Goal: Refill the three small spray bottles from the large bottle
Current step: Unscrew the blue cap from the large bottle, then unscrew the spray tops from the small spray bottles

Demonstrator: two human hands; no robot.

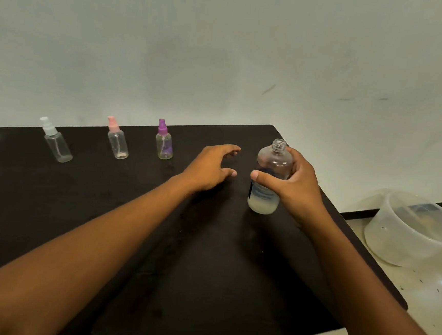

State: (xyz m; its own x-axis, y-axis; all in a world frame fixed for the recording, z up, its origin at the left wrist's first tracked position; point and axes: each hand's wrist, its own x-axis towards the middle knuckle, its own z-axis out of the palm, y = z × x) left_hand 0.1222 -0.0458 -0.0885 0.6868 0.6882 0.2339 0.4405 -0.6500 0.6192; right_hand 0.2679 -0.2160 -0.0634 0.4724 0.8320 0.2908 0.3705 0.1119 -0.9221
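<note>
The fingers point(298, 171) of the right hand point(297, 184) are curled round the large bottle point(268, 179), thumb across its front, holding it upright on the dark desk point(102, 223) with its threaded neck uncapped and a shallow layer of cloudy liquid at the bottom. The left hand point(210, 167) hovers just beside it, fingers spread and loosely bent, holding nothing. Counted from this head view: one large bottle, and three small spray bottles along the far edge, well apart from the hands, with a white top point(56, 143), a pink top point(117, 142) and a purple top point(164, 143). All three pump heads are on, and the bottles look nearly empty. One translucent plastic tub point(412, 232) sits on the floor to the right. The open neck is the risk: tilting the bottle before a small one is unscrewed would likely spill, and the narrow necks invite overshoot.
</note>
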